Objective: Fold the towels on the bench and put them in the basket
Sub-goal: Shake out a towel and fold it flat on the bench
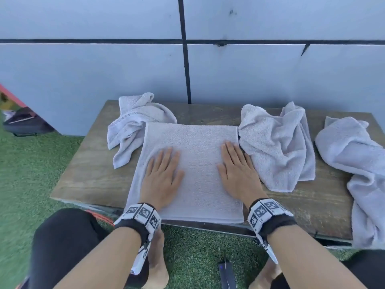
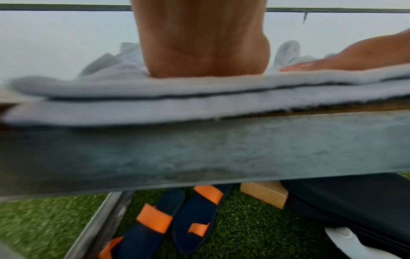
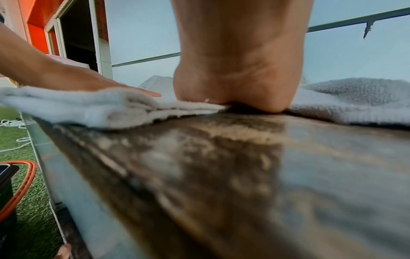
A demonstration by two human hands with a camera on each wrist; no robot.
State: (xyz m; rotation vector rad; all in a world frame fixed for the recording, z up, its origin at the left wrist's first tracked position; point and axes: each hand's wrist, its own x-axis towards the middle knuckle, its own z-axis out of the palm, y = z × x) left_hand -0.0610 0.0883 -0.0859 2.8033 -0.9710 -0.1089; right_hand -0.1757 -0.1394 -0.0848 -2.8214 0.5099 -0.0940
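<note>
So the person is pressing both palms flat on a half-folded towel (image 1: 193, 163) that's lying at the front-middle of the wooden bench (image 1: 89, 174). The left hand (image 1: 163, 174) and right hand (image 1: 237, 172) are both sitting on top with fingers straight and a bit spread, gripping nothing, just flattening the cloth. The left wrist view is showing two layers stacked at the near edge, so it's looking like one fold is already in.

Terry cloth like this is probably going to be light, floppy and a bit grippy, nothing fragile. Best bet is likely pinching both layers at a side edge or its corners and carrying that over, since anything held from the middle is going to sag.

Stuff in the way: a crumpled towel (image 1: 133, 122) is touching the back-left corner, another rumpled towel (image 1: 279, 147) is bunching right against the right hand's side, and a third towel (image 1: 358, 163) is hanging off the far right end. An orange-rimmed thing (image 3: 20, 189) is sitting on the grass below the bench; it might be the basket, can't really tell.
</note>
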